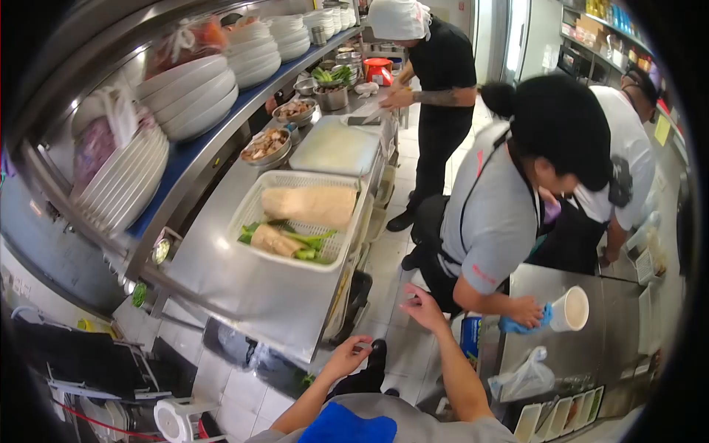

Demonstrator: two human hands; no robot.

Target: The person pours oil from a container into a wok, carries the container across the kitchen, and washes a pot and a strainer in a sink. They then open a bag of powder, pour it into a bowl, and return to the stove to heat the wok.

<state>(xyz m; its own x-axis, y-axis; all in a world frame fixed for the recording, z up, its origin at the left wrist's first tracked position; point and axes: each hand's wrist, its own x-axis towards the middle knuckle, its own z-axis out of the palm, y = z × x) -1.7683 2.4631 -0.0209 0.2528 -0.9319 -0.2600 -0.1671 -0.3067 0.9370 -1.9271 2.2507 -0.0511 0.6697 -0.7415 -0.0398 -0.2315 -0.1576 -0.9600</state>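
My left hand [348,356] is held low in front of me by the near corner of the steel counter [255,295], fingers partly curled and apart, nothing in them. Over the floor to its right, my right hand [423,306] is raised with fingers spread, also bare. The white perforated basket [247,212] on the counter is the nearest container. Inside it lie a large brown paper-wrapped bundle [310,205] and a smaller paper wrap [273,241] with green leafy stalks [316,240]. A blue cloth [347,426] shows at my chest.
A person in a grey shirt [491,214] bends close on my right, a hand on a blue cloth [526,319] beside a white tub [571,308]. Another person in black [443,74] works at the counter's far end, past a cutting board [336,146]. Stacked plates [125,177] line the left shelf.
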